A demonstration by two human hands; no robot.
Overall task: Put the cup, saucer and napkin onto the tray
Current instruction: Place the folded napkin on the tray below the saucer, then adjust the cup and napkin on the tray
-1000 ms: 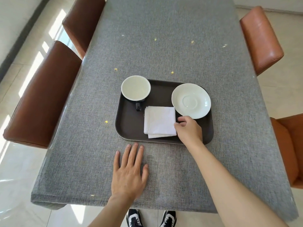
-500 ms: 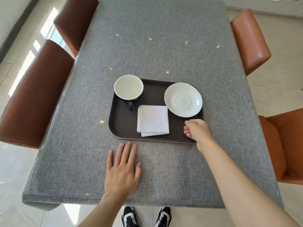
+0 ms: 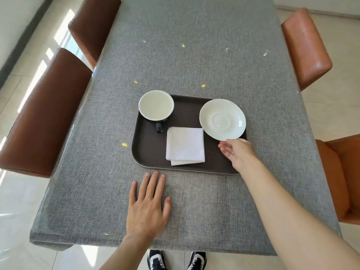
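All three pieces already sit on the dark tray (image 3: pixel 148 152) at the centre of the frame, so from here the danger is mostly of undoing what is done. The saucer (image 3: pixel 222 119) lies in the tray's upper right corner with its edge riding over the rim; judge it a little unsteady, and a knock from your right hand (image 3: pixel 238 152), whose fingertips are at or just under the saucer's lower edge, could tip it or slide it off onto the grey table (image 3: pixel 194 55). The cup (image 3: pixel 156 105) crowds the tray's upper left corner in the same way, its handle pointing down the frame. The folded napkin (image 3: pixel 185 146) lies flat in the middle, just left of your right hand, and a sleeve or wrist dragged across it would likely pull it askew.

Your right hand is open and loosely cupped, palm turned left, grasping nothing, with the forearm running down to the lower right corner. Your left hand (image 3: pixel 148 205) rests flat on the table below the tray, fingers spread and empty.
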